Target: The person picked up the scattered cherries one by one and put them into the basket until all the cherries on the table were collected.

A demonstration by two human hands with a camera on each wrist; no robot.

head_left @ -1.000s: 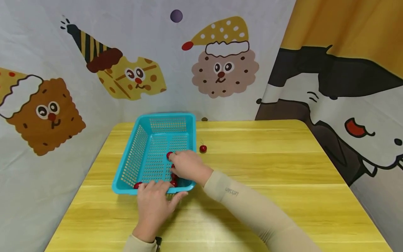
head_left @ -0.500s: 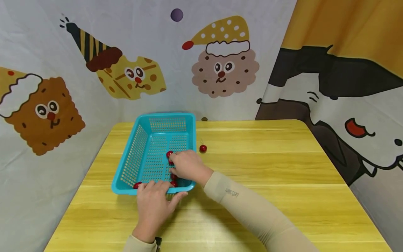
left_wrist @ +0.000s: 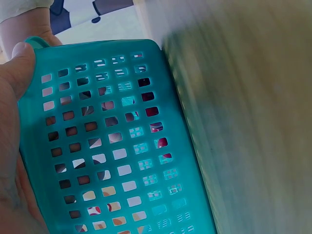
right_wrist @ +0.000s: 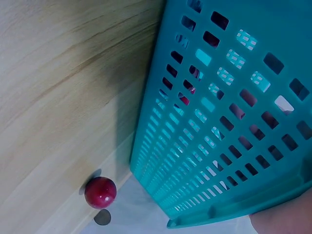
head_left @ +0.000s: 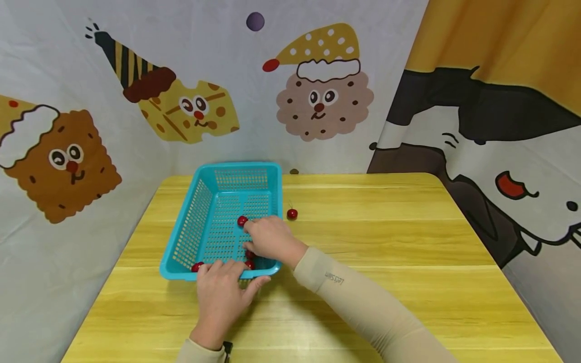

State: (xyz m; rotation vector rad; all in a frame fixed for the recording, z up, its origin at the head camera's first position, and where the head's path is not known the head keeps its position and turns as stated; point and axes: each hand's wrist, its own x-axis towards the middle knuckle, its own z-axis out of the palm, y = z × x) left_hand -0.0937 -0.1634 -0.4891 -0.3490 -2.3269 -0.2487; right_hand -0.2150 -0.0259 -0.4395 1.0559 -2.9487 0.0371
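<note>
My left hand grips the front rim of a blue plastic basket, thumb outside and fingers over the edge. In the left wrist view, its thumb lies along the rim beside the basket's perforated wall. My right hand reaches over the right side into the basket. Its index fingertip is right at a red cherry, with the thumb spread lower. Below that hand lie two more cherries, one the upper cherry, along the right wall. Another cherry sits in the front left corner.
A single cherry with a stem lies on the wooden table just right of the basket; the right wrist view shows this cherry too. A printed cartoon cloth hangs behind the table.
The cherry at my right index fingertip has shifted slightly left. A second cherry, visible just below it half a second ago, is now hidden. My left hand stays on the rim.
</note>
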